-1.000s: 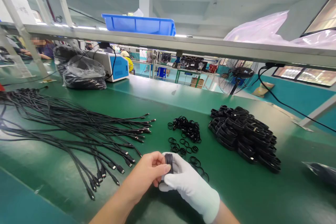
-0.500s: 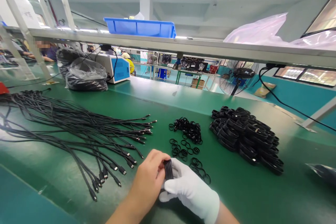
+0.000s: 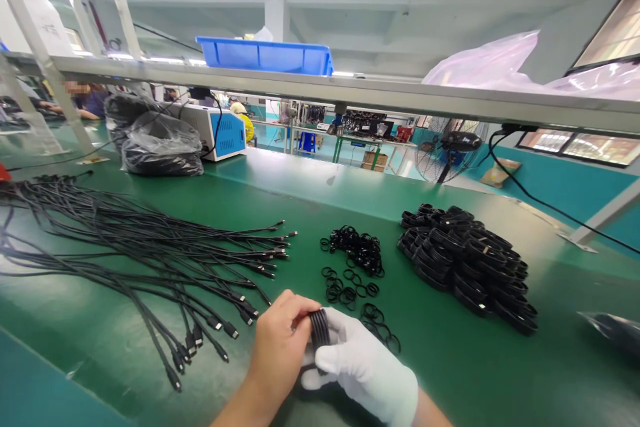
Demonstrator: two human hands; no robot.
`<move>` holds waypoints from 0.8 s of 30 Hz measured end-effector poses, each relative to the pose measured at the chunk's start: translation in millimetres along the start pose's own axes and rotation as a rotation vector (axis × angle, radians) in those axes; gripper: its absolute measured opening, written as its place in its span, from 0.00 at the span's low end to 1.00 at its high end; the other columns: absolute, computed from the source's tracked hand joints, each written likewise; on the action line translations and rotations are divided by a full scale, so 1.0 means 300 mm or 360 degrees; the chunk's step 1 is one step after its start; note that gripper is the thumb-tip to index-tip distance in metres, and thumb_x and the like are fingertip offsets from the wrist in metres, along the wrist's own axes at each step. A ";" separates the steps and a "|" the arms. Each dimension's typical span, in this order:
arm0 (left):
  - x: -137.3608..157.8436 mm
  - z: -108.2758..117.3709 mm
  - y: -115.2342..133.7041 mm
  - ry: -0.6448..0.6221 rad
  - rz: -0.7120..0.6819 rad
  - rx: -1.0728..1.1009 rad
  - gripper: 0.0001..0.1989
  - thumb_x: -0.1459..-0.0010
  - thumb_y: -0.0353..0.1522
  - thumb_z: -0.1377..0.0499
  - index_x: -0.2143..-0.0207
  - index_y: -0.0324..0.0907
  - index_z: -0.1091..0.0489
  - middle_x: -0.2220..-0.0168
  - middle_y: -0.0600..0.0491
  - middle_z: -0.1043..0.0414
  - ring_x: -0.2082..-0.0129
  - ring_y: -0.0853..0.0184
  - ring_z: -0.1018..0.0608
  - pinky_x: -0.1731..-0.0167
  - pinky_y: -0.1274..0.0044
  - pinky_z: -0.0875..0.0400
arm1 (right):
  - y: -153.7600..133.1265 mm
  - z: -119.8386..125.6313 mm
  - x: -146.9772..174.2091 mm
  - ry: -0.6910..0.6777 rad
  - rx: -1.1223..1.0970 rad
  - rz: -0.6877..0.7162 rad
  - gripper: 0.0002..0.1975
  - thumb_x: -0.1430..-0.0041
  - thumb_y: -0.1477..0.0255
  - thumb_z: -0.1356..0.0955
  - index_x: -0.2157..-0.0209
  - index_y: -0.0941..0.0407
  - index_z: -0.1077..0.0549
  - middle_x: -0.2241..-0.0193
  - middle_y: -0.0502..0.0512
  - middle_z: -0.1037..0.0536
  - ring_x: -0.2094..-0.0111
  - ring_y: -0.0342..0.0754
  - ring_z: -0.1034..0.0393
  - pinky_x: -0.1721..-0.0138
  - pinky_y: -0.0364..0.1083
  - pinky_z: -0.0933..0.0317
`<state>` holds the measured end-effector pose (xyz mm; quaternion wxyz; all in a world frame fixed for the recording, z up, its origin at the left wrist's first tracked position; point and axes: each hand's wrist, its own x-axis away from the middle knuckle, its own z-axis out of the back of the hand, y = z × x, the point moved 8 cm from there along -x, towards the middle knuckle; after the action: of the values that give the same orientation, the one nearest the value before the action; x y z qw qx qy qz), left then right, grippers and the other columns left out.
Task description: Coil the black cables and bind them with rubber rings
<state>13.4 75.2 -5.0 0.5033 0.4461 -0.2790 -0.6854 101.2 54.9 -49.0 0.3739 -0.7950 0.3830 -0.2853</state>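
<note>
A coiled black cable (image 3: 320, 330) is held between my two hands above the near edge of the table. My bare left hand (image 3: 283, 340) pinches the coil's left side with thumb and fingers. My right hand (image 3: 357, 357), in a white glove, wraps round its right side, thumb across the front. The fingers partly hide the coil. Just beyond my hands lie loose black rubber rings (image 3: 343, 287) and a denser heap of them (image 3: 356, 248). To the left, many straight black cables (image 3: 150, 233) stretch out, their plugs pointing towards me.
A pile of coiled black cables (image 3: 465, 257) sits on the green table (image 3: 280, 193) at the right. Bagged black goods (image 3: 163, 143) and a blue-and-white machine (image 3: 227, 133) stand at the back left. Overhead runs a shelf (image 3: 375, 90) with a blue bin (image 3: 265, 57).
My hands stay on the coil, which has turned slightly, and my left fingers have shifted a little on it. The whole view has moved slightly.
</note>
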 end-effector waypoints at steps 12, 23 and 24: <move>-0.027 0.018 -0.049 -0.0300 0.0394 0.0232 0.07 0.45 0.31 0.47 0.66 0.42 0.30 0.68 0.52 0.28 0.69 0.65 0.27 0.67 0.76 0.33 | -0.014 0.039 0.014 0.0128 -0.0099 -0.0016 0.28 0.63 0.75 0.25 0.57 0.57 0.33 0.60 0.55 0.32 0.61 0.48 0.31 0.64 0.46 0.35; 0.010 -0.046 -0.011 -0.0777 0.0391 0.0521 0.07 0.45 0.31 0.47 0.75 0.40 0.36 0.76 0.59 0.37 0.72 0.70 0.35 0.70 0.80 0.41 | -0.004 0.004 0.015 -0.0067 -0.0109 -0.0040 0.22 0.57 0.76 0.27 0.58 0.60 0.33 0.61 0.56 0.30 0.62 0.46 0.30 0.66 0.45 0.33; 0.010 -0.041 -0.008 -0.0766 0.0363 0.0479 0.07 0.44 0.31 0.47 0.75 0.41 0.36 0.75 0.59 0.37 0.72 0.70 0.35 0.70 0.80 0.41 | -0.006 0.004 0.015 -0.0066 -0.0113 -0.0031 0.22 0.57 0.76 0.27 0.58 0.60 0.33 0.62 0.56 0.30 0.63 0.46 0.31 0.66 0.45 0.33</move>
<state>23.1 74.1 -13.5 0.4247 0.3064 -0.5369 -0.6614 105.2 52.4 -47.2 0.3504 -0.8173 0.3772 -0.2587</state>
